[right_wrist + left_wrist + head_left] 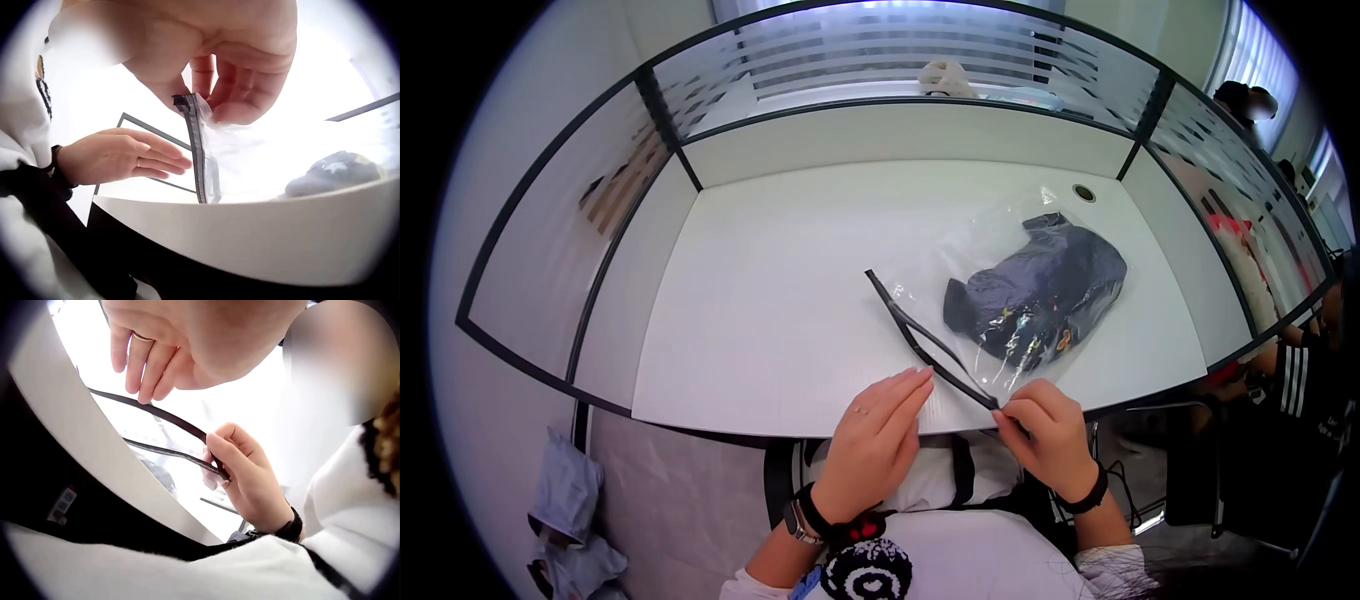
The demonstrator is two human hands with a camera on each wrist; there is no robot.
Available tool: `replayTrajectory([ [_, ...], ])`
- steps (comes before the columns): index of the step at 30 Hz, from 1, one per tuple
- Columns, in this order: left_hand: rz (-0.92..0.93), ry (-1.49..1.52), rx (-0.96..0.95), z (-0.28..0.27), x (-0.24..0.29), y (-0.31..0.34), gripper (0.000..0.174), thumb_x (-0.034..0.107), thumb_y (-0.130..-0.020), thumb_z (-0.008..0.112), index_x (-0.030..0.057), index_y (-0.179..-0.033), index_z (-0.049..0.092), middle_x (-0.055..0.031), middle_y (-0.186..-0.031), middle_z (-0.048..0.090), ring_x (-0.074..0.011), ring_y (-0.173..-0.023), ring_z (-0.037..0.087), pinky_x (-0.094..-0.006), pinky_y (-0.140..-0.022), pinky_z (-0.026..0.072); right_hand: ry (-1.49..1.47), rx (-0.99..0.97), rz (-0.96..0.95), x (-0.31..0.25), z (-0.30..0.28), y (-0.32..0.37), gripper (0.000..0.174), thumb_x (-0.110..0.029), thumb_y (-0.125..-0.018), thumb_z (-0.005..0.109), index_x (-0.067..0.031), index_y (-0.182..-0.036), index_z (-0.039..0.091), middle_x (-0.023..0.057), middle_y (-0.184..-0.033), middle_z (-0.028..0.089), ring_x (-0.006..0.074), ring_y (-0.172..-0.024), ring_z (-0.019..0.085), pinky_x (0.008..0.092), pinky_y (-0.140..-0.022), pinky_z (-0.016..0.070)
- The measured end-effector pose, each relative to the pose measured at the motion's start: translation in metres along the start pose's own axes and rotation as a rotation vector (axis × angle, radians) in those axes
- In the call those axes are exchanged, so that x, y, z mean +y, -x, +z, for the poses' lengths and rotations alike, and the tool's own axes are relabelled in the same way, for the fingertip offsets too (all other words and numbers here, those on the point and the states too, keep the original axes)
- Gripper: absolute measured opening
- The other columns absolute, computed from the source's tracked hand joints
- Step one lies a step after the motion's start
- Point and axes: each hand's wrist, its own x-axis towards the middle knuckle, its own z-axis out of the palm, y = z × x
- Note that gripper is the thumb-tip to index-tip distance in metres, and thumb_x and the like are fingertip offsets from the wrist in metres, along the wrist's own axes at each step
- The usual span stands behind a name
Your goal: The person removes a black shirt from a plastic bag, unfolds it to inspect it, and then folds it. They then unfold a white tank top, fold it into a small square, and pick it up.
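A clear plastic zip bag (975,232) lies on the white table with a folded dark blue garment (1040,285) inside. Its mouth has a black zip edge (950,378), whose two strips bow apart in the middle. At the near end of that edge, my right hand (1050,435) pinches the corner between thumb and fingers; the right wrist view shows the strip's end (184,100) at the fingertips. My left hand (875,440) is held flat with straight fingers, its fingertips right at the black edge. Nothing is gripped in the left palm (219,337).
Low white panels with a dark frame (910,103) border the table (750,300) at the back and sides. A round cable hole (1084,193) is near the back right corner. Grey plastic packages (568,490) are on the lower left. Another person's striped sleeve (1293,380) shows at right.
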Motion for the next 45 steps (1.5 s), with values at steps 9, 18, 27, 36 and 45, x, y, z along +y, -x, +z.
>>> replayTrajectory([
  [9,0.039,0.149,-0.156,0.041,-0.034,-0.018,0.072,0.017,-0.086,0.074,0.0013,-0.148,0.042,-0.0241,-0.155,0.037,-0.0450,-0.142,0.038,-0.0486,-0.117,0.0357,-0.366,-0.341,-0.192,-0.027,0.016,-0.006,0.021,-0.015,-0.083,0.080,-0.0047,-0.095,0.066,0.0094,-0.090,0.064,0.0291,-0.082,0.064,0.0361,-0.069,0.0521],
  [18,-0.009,0.037,-0.180,0.036,-0.033,-0.020,0.086,0.032,-0.081,0.082,0.0003,-0.149,0.040,-0.0344,-0.155,0.030,-0.0509,-0.138,0.040,-0.0495,-0.113,0.0390,-0.297,0.229,0.418,0.057,-0.070,-0.023,0.019,-0.008,-0.093,0.064,-0.0009,-0.111,0.066,0.0082,-0.106,0.066,0.0178,-0.100,0.062,0.0310,-0.093,0.0475],
  [27,-0.014,0.112,-0.122,0.039,-0.043,-0.022,0.100,0.032,-0.077,0.085,0.0003,-0.155,0.032,-0.0305,-0.162,0.024,-0.0472,-0.141,0.041,-0.0488,-0.113,0.0390,-0.384,0.265,0.737,0.173,-0.071,-0.002,0.045,-0.028,-0.098,0.059,0.0000,-0.133,0.060,0.0104,-0.129,0.063,0.0172,-0.122,0.054,0.0294,-0.107,0.0371],
  [36,-0.167,-0.216,-0.244,0.018,-0.027,-0.018,0.116,0.058,-0.069,0.083,0.0033,-0.157,0.031,-0.0287,-0.163,0.020,-0.0463,-0.142,0.034,-0.0559,-0.117,0.0242,-0.399,-0.075,0.660,0.129,-0.060,-0.010,0.038,-0.020,-0.098,0.066,0.0029,-0.128,0.063,0.0091,-0.111,0.071,0.0143,-0.101,0.064,0.0285,-0.089,0.0492],
  [45,-0.187,-0.163,-0.181,0.007,-0.041,-0.015,0.092,0.028,-0.062,0.089,0.0110,-0.143,0.048,-0.0154,-0.149,0.044,-0.0376,-0.136,0.042,-0.0478,-0.113,0.0294,-0.658,0.056,0.799,0.107,-0.055,-0.010,0.040,-0.025,-0.103,0.056,0.0017,-0.132,0.060,0.0071,-0.123,0.066,0.0145,-0.114,0.058,0.0266,-0.100,0.0419],
])
